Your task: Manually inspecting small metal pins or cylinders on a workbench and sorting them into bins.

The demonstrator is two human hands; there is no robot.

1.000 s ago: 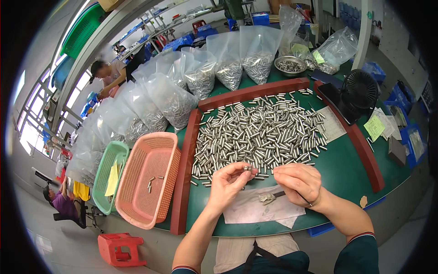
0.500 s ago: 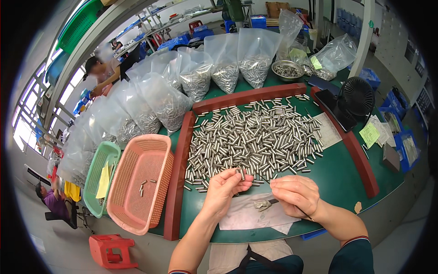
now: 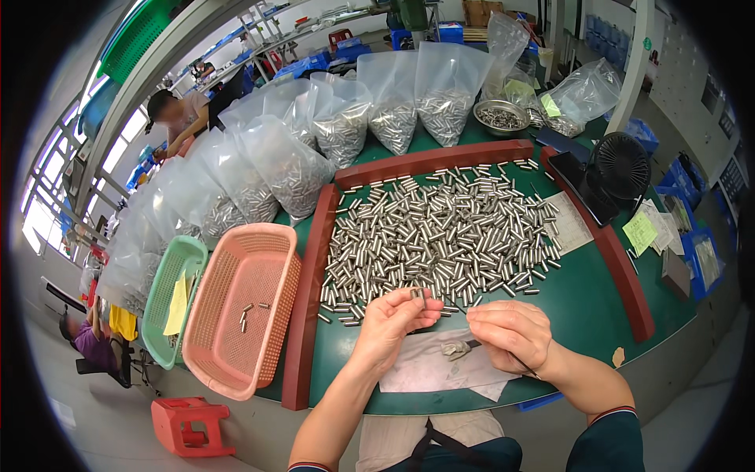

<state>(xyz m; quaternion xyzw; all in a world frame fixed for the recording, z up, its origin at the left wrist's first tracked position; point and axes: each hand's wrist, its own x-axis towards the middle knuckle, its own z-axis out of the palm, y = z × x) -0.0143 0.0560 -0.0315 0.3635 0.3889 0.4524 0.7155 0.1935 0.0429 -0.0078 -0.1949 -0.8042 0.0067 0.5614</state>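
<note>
My left hand pinches a small metal cylinder between thumb and fingertips, at the near edge of a broad heap of like metal cylinders. Just to its right, my right hand is closed round a thin dark rod, whose end sticks out below the palm; its tip is hidden by the fingers. Between and below the hands, a pale cloth lies on the green table. On the cloth sits a crumpled greyish scrap.
Dark red bars border the heap. To the left stand a pink basket holding several cylinders and a green basket. Filled plastic bags line the back. A metal bowl, a black fan and a phone sit at right.
The whole view has shifted slightly. Both hands keep nearly the same place, and the cylinder in my left fingers appears a little more upright.
</note>
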